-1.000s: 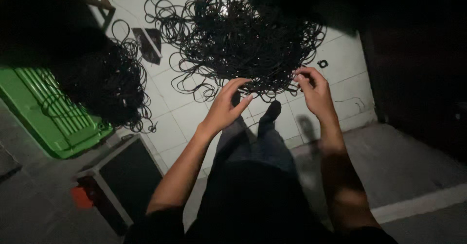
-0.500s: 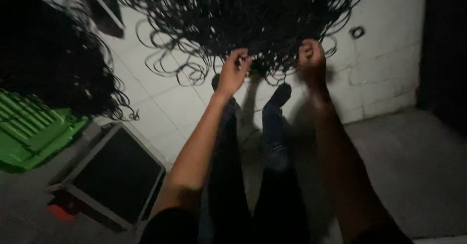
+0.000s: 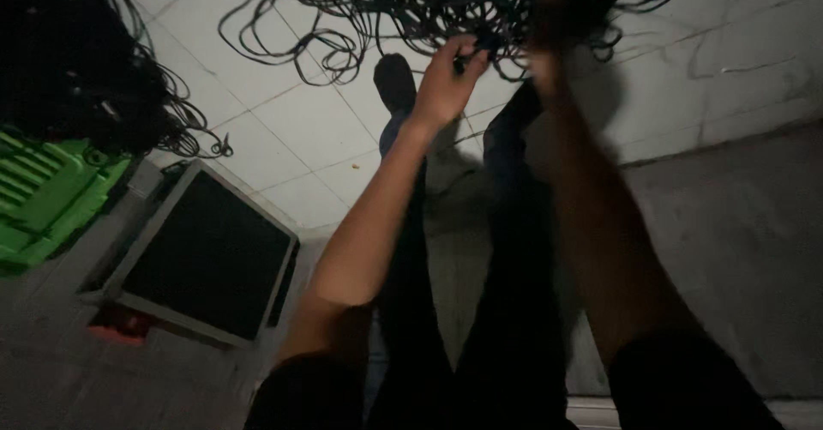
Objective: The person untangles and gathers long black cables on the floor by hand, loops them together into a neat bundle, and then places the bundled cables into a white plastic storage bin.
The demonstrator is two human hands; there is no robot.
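Closer now than half a second ago, both hands have pushed further into the black tangle, and the view has tipped so that only the lower fringe of the heap shows along the top edge of the picture. At the far left a second dark mass of loops [image 3: 64, 61] lies on the floor above a green slatted crate [image 3: 43, 194], which sits at the left edge; just right of it a flat dark panel in a pale frame [image 3: 206, 254] rests tilted at the edge of the white tiled floor [image 3: 283, 113], with something small and red beneath its lower corner. Next comes the left hand [image 3: 441, 87], its fingers pinched shut on a strand or small black piece at the near edge of the heap of thin black cords [image 3: 386, 1], which spreads across the tiles towards the top edge. The right hand [image 3: 549, 40] is blurred and partly buried among the strands; I cannot tell whether its grip is closed on anything. Dark trouser legs and a dark shoe stand on the tiles between the arms. The cords look light, limp and springy, and are likely to snag and drag their neighbours along, so a single loop is best pinched near a free outer edge, not from the dense middle.
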